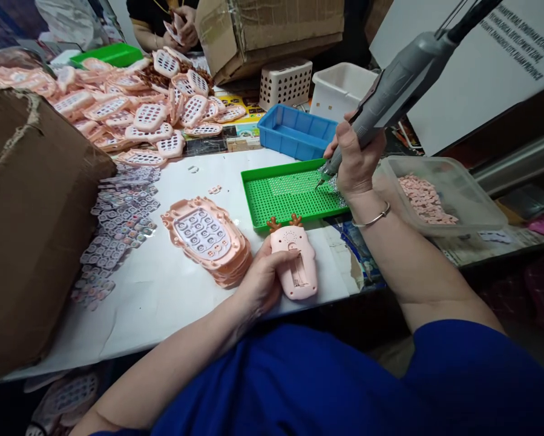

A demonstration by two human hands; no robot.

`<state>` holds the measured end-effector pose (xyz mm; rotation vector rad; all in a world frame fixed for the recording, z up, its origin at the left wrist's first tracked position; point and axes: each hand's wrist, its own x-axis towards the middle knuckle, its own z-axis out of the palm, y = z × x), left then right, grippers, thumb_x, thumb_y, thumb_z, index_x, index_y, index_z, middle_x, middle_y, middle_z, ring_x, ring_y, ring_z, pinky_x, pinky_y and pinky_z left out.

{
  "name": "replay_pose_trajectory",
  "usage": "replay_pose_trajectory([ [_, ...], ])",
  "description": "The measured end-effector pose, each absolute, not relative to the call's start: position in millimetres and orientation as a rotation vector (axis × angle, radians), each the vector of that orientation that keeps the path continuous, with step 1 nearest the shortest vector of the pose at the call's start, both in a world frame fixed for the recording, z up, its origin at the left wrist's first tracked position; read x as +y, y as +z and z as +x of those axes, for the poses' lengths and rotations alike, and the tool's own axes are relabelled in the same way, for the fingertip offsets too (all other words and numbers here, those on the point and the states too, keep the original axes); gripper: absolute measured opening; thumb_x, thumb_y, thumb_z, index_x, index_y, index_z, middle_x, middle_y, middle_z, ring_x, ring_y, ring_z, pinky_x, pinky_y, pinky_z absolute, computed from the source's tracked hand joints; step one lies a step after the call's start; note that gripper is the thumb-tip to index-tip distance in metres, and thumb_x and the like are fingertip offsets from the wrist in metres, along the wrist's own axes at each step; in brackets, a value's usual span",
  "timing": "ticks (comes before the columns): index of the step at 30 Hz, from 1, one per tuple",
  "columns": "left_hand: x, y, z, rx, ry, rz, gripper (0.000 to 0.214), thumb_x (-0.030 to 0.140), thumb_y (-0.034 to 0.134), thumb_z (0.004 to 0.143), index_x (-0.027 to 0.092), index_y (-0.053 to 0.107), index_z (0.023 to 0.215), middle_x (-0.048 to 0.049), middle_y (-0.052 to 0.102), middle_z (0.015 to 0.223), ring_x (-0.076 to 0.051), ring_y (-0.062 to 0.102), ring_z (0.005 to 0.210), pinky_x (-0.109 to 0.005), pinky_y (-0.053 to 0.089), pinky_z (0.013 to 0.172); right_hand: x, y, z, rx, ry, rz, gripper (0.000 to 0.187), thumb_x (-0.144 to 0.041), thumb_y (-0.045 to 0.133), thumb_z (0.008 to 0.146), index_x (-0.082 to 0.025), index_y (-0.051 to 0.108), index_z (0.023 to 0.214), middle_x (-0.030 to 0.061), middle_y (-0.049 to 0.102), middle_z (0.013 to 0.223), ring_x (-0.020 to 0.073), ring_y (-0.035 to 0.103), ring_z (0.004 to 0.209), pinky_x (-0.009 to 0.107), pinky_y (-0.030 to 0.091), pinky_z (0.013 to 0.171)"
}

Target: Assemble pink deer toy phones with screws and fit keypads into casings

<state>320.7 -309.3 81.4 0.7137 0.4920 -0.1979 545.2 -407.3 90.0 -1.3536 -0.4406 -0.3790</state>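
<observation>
**Toy in the left grip, driver in the right**

We see the left grip closed around the pink toy, its thumb laid across the recess in the upturned back. The toy lies by the near edge of the tabletop, antlers pointing away from us; whether it rests on the surface, we cannot tell.

The right grip is wrapped around the grey driver, whose tip slants down over the green tray, just beyond the left grip. Screws lie near that tip; contact we cannot confirm. Left of the left grip stands a stack of shells; to the right of the right grip, a clear tub of small pink parts.

We judge the toy to be light, stiff plastic, smooth enough to slide under one-sided pressure. The antlers look the most fragile; we would hold the toy by its broad sides, thumb on top, clear of the corner holes.
</observation>
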Motion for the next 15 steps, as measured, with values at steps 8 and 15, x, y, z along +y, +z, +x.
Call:
replay_pose_trajectory([
  [8, -310, 79, 320, 0.45, -0.175, 0.695, 0.041, 0.011, 0.069, 0.063, 0.017, 0.058, 0.102, -0.0039, 0.07, 0.081, -0.025, 0.071, 0.089, -0.044, 0.054, 0.093, -415, 160, 436, -0.617, -0.463, -1.178, 0.032, -0.056, 0.075, 0.076, -0.029, 0.059, 0.07, -0.0063, 0.044, 0.054, 0.013, 0.044, 0.043, 0.032, 0.033, 0.043],
  [15, -310, 75, 321, 0.436, -0.107, 0.737, 0.036, 0.012, 0.068, 0.065, 0.018, 0.059, 0.099, -0.0022, 0.071, 0.08, -0.025, 0.072, 0.093, -0.043, 0.054, 0.096, -433, 155, 362, -0.61, -0.26, -1.235, 0.04, -0.07, 0.07, 0.076, -0.03, 0.065, 0.077, -0.0069, 0.049, 0.051, 0.0108, 0.039, 0.033, 0.03, 0.03, 0.033],
])
